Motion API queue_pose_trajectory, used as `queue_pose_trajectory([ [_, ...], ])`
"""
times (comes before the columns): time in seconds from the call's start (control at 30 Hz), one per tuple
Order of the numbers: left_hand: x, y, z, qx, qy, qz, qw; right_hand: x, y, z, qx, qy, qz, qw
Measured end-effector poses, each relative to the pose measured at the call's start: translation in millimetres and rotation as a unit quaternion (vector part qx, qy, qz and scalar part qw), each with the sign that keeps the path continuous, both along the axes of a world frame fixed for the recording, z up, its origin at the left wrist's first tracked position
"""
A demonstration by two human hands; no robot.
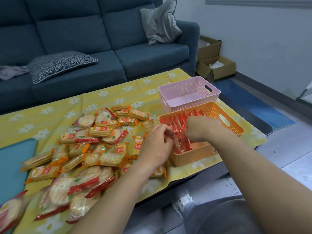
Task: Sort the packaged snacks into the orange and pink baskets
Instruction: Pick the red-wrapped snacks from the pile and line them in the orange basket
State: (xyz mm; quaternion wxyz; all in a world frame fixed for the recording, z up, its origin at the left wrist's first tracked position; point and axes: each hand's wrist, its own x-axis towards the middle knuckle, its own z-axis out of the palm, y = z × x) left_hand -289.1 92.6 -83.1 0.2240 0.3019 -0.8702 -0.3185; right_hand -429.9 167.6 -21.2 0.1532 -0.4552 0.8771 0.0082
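Snack pile point(87, 154) beside orange basket point(233, 127)

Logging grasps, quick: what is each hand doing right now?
Left hand: closed, pinching a red packet at the orange basket.
Right hand: curled over the red packets in the basket; grip cannot be told.

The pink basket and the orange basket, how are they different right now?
The pink basket looks empty, while the orange basket holds a row of red packets standing on edge. The pink basket sits farther from the person; the orange basket is nearer. Both hands, left hand and right hand, are at the orange basket, none at the pink basket. Both are perforated plastic with cut-out handles.
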Motion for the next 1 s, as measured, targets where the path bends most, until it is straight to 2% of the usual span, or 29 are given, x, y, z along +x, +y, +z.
queue_pose_trajectory([
  [0.07,18.5,-7.3,6.6,0.001,0.015,0.016,1.000,12.9,-6.5,15.5,-0.066,0.045,-0.005,0.997],
  [0.1,33.1,-13.7,10.2,-0.002,0.015,0.027,1.000,23.4,-14.3,19.2,-0.104,0.039,0.002,0.994],
  [0.17,63.5,-28.4,16.0,-0.007,0.001,0.053,0.999,48.8,-34.0,17.8,-0.146,-0.026,0.033,0.988],
  [0.27,118.7,-52.8,22.6,-0.009,-0.041,0.122,0.992,93.2,-64.8,-0.8,-0.105,-0.127,0.126,0.978],
  [0.4,191.5,-82.1,23.2,0.024,-0.147,0.218,0.964,132.1,-91.1,-24.9,-0.031,-0.127,0.196,0.972],
  [0.53,233.2,-98.4,28.3,0.086,-0.267,0.186,0.942,150.4,-108.1,-33.7,-0.052,-0.102,0.217,0.970],
  [0.63,259.9,-108.1,27.1,0.107,-0.323,0.161,0.927,165.6,-117.2,-36.4,-0.112,-0.113,0.233,0.959],
  [0.7,280.0,-112.3,22.7,0.118,-0.352,0.153,0.916,182.4,-123.2,-32.3,-0.128,-0.133,0.278,0.943],
  [0.77,293.6,-115.7,17.9,0.135,-0.346,0.152,0.916,200.3,-127.7,-23.8,-0.091,-0.147,0.344,0.923],
  [0.83,296.5,-116.3,13.2,0.131,-0.325,0.155,0.924,214.8,-127.6,-18.0,-0.022,-0.100,0.410,0.906],
  [0.9,297.3,-116.4,3.6,0.103,-0.323,0.178,0.924,229.7,-129.6,-25.8,0.063,0.011,0.456,0.888],
  [1.0,285.5,-105.5,-12.2,0.103,-0.336,0.230,0.907,241.4,-132.5,-44.2,0.126,0.090,0.456,0.877],
])
